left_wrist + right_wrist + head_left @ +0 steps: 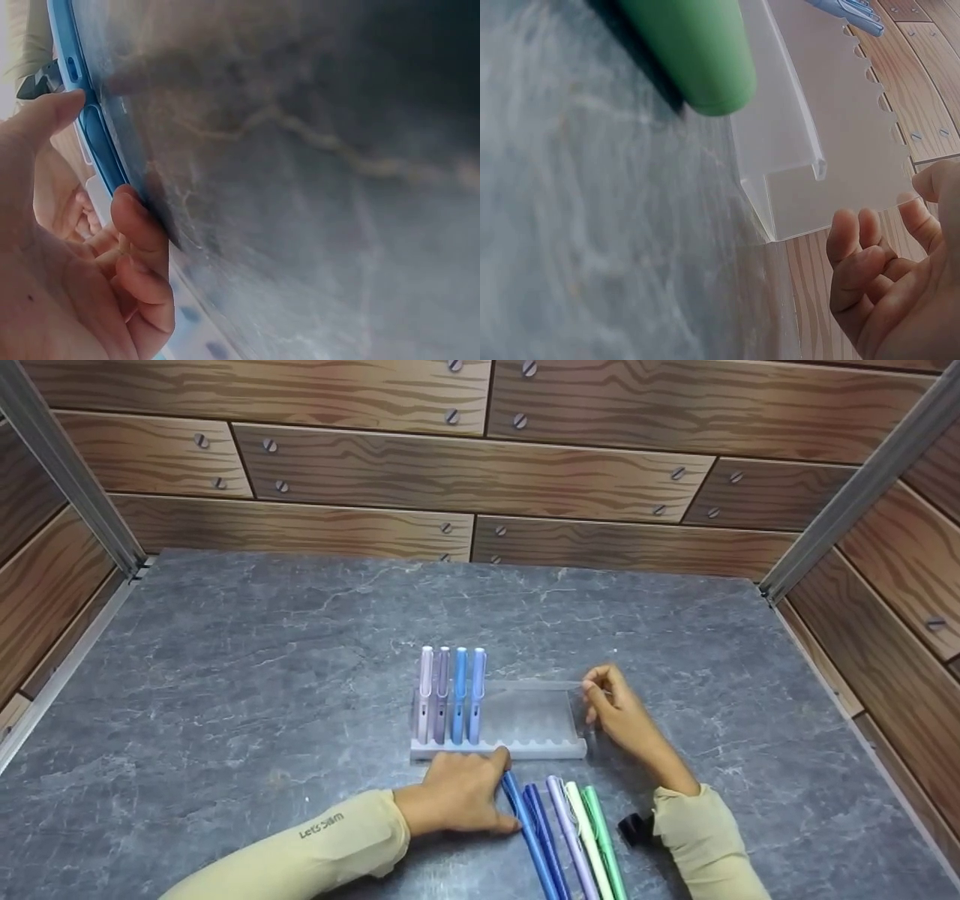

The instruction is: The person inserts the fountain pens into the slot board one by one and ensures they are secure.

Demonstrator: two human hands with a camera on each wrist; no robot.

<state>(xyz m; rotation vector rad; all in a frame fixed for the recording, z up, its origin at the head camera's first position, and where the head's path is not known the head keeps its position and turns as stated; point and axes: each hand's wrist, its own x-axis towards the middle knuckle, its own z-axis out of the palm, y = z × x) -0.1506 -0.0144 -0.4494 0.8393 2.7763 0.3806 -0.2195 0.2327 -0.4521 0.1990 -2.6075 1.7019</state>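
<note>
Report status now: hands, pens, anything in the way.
Left hand grips leftmost loose blue pen. Right hand pinches corner of clear stand. Four pens racked. No obstruction visible.

A grey, pale-veined worktop (300, 645) spreads across the middle and bottom of the frame. Along the top runs a wood-patterned back wall (360, 390) dotted with slotted screw heads (270, 445). A left wall (60, 585) and right wall (885, 607) show similar planks. One metal post (66, 457) slants at upper left, a second post (874, 480) at upper right.
</note>
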